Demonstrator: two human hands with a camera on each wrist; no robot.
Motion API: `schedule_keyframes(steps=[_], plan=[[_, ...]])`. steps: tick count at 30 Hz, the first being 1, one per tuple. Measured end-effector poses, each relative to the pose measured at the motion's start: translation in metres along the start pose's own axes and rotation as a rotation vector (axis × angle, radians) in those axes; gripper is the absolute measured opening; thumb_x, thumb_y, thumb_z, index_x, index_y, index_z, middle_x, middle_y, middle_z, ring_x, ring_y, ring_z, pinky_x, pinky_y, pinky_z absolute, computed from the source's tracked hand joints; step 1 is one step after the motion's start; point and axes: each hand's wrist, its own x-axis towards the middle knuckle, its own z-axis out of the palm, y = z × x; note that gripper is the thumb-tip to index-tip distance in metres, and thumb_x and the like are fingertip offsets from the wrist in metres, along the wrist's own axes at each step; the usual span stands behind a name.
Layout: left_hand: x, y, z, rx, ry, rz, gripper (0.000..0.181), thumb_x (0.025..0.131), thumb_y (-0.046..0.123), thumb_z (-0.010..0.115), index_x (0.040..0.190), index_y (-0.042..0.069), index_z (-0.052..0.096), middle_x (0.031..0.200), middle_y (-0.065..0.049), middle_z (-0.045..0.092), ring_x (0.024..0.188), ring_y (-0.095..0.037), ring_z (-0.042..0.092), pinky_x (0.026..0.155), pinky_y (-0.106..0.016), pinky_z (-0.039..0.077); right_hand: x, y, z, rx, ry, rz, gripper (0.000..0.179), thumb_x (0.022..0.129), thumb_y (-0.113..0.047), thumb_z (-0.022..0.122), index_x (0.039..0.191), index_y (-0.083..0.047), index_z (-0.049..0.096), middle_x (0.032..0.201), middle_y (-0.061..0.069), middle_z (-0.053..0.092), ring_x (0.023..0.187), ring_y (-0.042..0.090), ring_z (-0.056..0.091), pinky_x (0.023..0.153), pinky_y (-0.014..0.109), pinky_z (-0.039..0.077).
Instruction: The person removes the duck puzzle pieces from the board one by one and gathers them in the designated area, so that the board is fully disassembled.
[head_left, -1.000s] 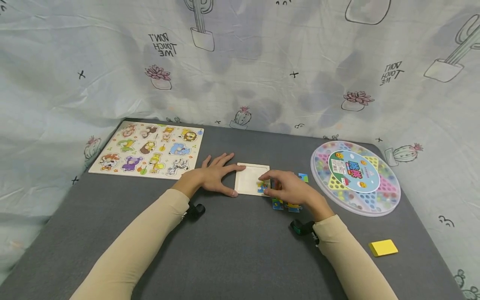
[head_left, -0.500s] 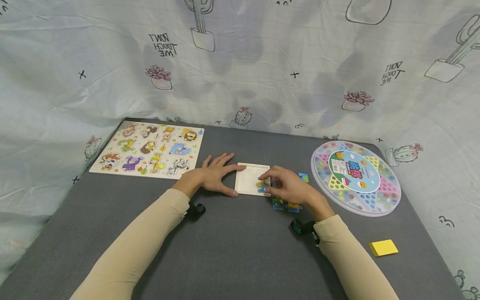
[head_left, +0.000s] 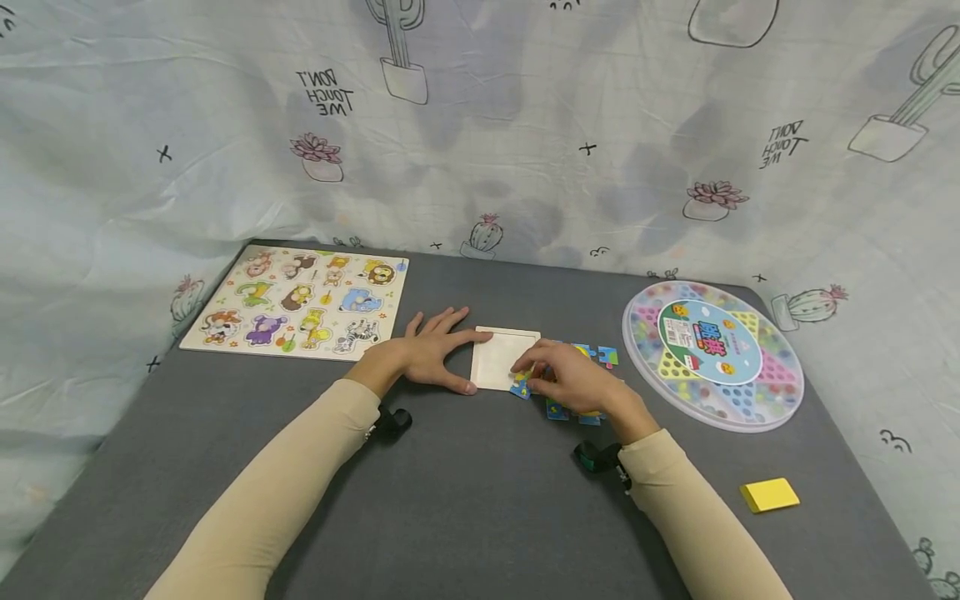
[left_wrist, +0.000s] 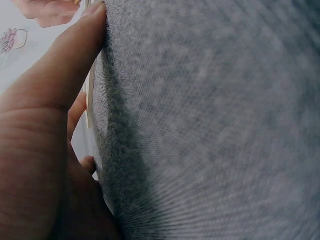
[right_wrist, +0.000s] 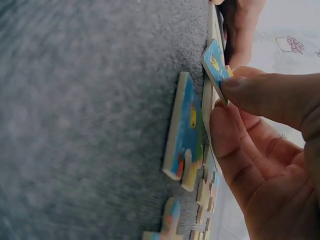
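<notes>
My left hand point(head_left: 437, 354) lies with its fingers spread, its index finger and thumb against the left side of a small pale wooden puzzle tray point(head_left: 497, 358). My right hand point(head_left: 570, 375) pinches a blue and yellow jigsaw piece point(head_left: 520, 387) over the tray's near right corner. In the right wrist view that jigsaw piece point(right_wrist: 214, 65) is tilted between thumb and fingers. Under and around the right hand lie several loose jigsaw pieces point(head_left: 557, 411), partly hidden by it. One loose piece point(right_wrist: 184, 130) shows close up in the right wrist view.
An animal puzzle board point(head_left: 322, 287) lies at the back left of the grey table point(head_left: 465, 500). A round board game case point(head_left: 712, 354) stands at the right, and a yellow block point(head_left: 769, 495) lies nearer, at front right. A printed curtain point(head_left: 525, 125) hangs behind.
My right hand has drawn the jigsaw piece toward the tray's near edge, and the piece is now turned askew. More loose pieces show behind the hand. The left hand stays put.
</notes>
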Motion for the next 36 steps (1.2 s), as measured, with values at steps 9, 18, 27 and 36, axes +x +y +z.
schedule_keyframes(steps=[9, 18, 27, 36], plan=[[0.001, 0.0, 0.001, 0.013, 0.0, -0.011, 0.094, 0.085, 0.069, 0.071, 0.163, 0.044, 0.024, 0.174, -0.002, -0.008, 0.159, -0.03, -0.012, 0.12, -0.067, -0.011, -0.001, -0.006, -0.002, 0.004, 0.009, 0.0, 0.023, 0.099, -0.004, 0.068, 0.122, -0.008, 0.071, 0.114, 0.006, 0.069, 0.09, 0.014, 0.065, 0.077, 0.032, 0.055], [0.003, -0.005, 0.005, 0.012, 0.014, -0.015, 0.095, 0.083, 0.073, 0.07, 0.162, 0.046, 0.025, 0.174, 0.0, -0.009, 0.159, -0.029, -0.013, 0.12, -0.067, -0.012, -0.008, -0.009, -0.004, 0.015, 0.018, 0.005, 0.022, 0.104, -0.007, 0.06, 0.124, -0.008, 0.068, 0.112, 0.003, 0.071, 0.093, 0.015, 0.067, 0.085, 0.035, 0.056], [0.0, 0.0, 0.0, 0.005, 0.002, -0.007, 0.097, 0.082, 0.074, 0.07, 0.163, 0.044, 0.025, 0.174, -0.003, -0.008, 0.159, -0.031, -0.012, 0.12, -0.066, -0.012, -0.027, -0.001, -0.009, 0.086, 0.038, 0.039, 0.024, 0.105, -0.009, 0.058, 0.127, -0.008, 0.068, 0.118, 0.006, 0.069, 0.091, 0.019, 0.067, 0.079, 0.032, 0.055], [-0.002, -0.001, 0.0, -0.017, 0.015, 0.025, 0.098, 0.08, 0.076, 0.07, 0.162, 0.043, 0.027, 0.174, -0.006, -0.006, 0.159, -0.034, -0.01, 0.118, -0.07, -0.012, -0.045, 0.008, -0.016, 0.115, 0.06, 0.034, 0.025, 0.105, -0.008, 0.059, 0.128, -0.006, 0.068, 0.118, 0.008, 0.069, 0.09, 0.021, 0.066, 0.074, 0.032, 0.055]])
